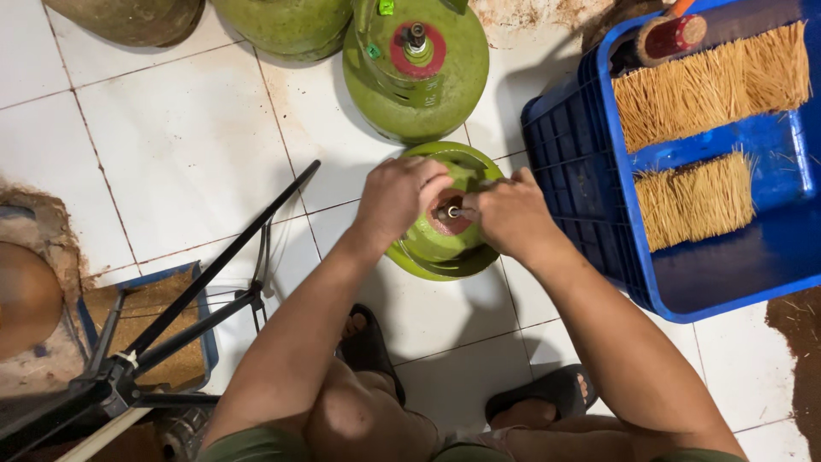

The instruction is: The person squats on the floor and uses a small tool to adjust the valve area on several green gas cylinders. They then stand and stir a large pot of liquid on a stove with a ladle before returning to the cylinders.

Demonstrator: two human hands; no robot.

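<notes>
- Blue plastic crate (581,162), just right of the green gas cylinder (419,252), holds two bundles of thin sticks (697,198); a nudge from the right forearm could shift it and spill them
- Green gas cylinder stands upright on the white tile floor (171,145), between the person's feet and a second cylinder (416,77); uneven pressure could tip it
- Left hand (398,198) is closed over the cylinder's collar
- Right hand (510,214) has fingers pinched at the valve (451,212); a slip could scrape knuckles on the collar

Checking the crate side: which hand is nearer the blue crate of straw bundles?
Right. The right hand sits at the cylinder valve, beside the blue crate; the left hand is across the valve, farther away.
</notes>
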